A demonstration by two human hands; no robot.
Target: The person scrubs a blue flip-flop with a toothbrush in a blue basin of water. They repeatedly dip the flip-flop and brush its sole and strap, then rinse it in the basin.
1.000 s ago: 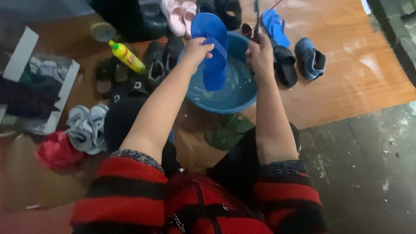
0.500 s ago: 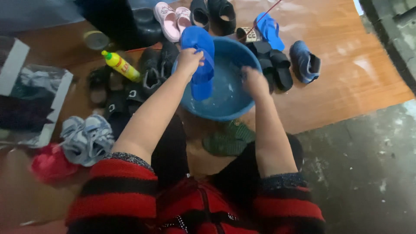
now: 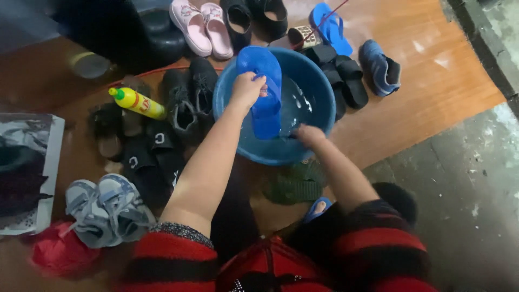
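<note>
A blue basin (image 3: 316, 81) with water stands on the wooden floor in front of me. My left hand (image 3: 247, 89) grips a blue flip-flop (image 3: 265, 94) by its edge and holds it tilted over the basin, its lower end in the water. My right hand (image 3: 309, 135) is at the basin's near rim, fingers curled, touching the water next to the flip-flop's lower end. Whether it holds anything is hidden.
Around the basin lie many shoes: pink shoes (image 3: 201, 27), black sandals (image 3: 335, 70), a blue flip-flop (image 3: 328, 27), a blue shoe (image 3: 381, 67), black shoes (image 3: 186, 103), grey sandals (image 3: 105, 208), green slippers (image 3: 294, 184). A yellow bottle (image 3: 136, 101) lies at the left. Bare concrete lies to the right.
My right hand has dropped from the far side of the basin to its near rim. The left hand still holds the blue flip-flop, now lower in the basin.
</note>
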